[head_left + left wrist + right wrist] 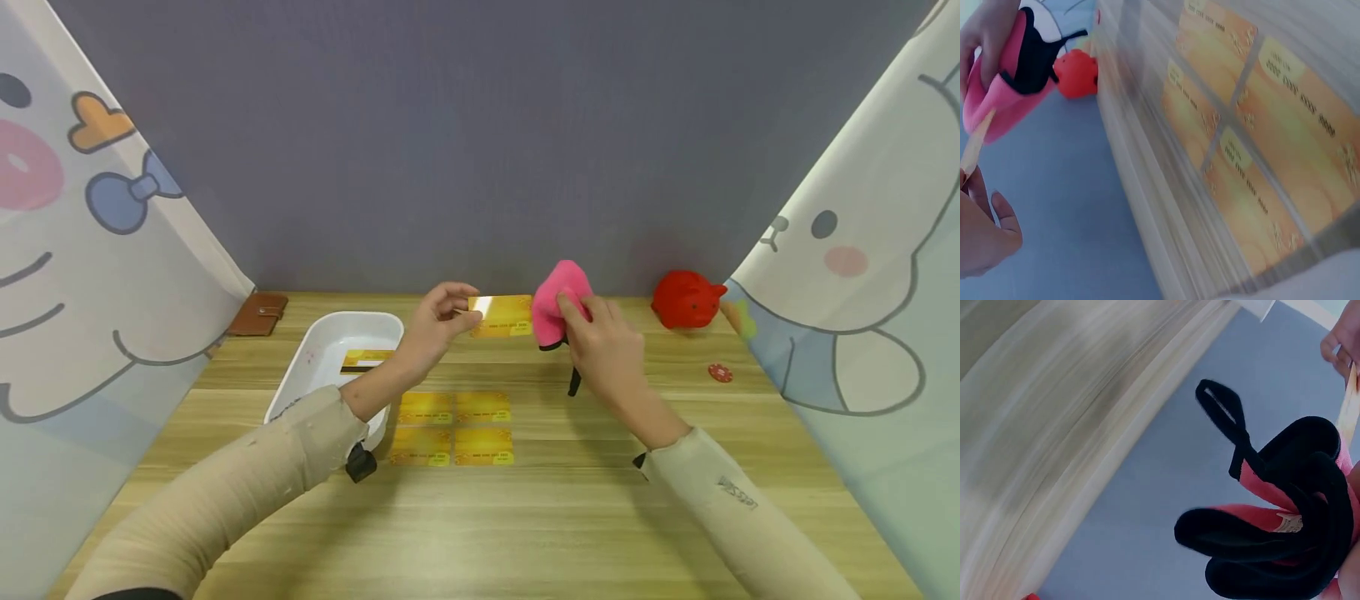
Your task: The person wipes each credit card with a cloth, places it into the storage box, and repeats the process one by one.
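My left hand (435,332) pinches a gold bank-style card (504,316) by its left end, holding it raised above the table. In my right hand (611,350) a pink cloth (561,287) with black edging and a hanging loop is gripped in a bunch. The cloth meets the card's right end; in the left wrist view the card's edge (980,136) runs up against the pink fabric. Below the hands, several gold cards (483,446) lie face up in two rows. Another gold card (366,361), showing a dark stripe, rests in the white tray (300,367).
A brown leather wallet (258,314) lies at the back left, behind the tray. A red piggy bank (686,300) stands at the back right, with a red poker chip (720,372) in front of it. Printed curtains hang on both sides.
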Motion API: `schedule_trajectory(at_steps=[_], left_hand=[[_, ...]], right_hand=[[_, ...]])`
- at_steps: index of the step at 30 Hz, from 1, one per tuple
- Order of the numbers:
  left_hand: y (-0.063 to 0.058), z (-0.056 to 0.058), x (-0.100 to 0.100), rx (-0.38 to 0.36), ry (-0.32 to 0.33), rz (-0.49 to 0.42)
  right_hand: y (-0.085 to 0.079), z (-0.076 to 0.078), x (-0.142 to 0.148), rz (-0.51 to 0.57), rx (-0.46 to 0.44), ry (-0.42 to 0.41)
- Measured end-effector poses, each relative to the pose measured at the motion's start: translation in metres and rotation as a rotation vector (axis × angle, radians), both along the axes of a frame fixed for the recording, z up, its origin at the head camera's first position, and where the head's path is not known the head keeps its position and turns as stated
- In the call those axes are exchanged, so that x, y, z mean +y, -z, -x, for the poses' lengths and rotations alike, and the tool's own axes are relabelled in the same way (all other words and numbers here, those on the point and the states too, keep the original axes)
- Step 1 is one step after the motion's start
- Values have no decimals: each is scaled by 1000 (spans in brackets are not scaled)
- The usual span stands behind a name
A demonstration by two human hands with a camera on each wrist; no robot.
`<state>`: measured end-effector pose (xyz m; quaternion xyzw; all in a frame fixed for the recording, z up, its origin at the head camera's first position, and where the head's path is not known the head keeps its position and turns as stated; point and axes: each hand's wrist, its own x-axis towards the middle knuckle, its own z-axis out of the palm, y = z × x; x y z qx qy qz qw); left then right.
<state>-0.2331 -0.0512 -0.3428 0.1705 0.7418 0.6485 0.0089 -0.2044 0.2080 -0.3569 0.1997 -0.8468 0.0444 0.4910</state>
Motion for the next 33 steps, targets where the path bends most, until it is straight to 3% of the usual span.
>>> schedule_trajectory(at_steps=[3, 8, 14, 17, 23, 33], left_hand=[[-1, 2, -7, 28, -17, 32], [-5, 3, -14, 67, -20, 159], [-10, 7, -18, 113, 122, 289], [-10, 10, -18, 184, 153, 344], [-13, 8, -16, 371, 84, 522], [-12, 4, -12, 565, 23, 633]], right_hand=[[0, -2, 6, 36, -7, -1], [-2, -7, 10, 52, -19, -18], [-5, -10, 9, 71, -16, -27], [-7, -11, 8, 83, -4, -25], [-8, -12, 7, 94, 17, -40], [-11, -15, 6, 93, -20, -62]])
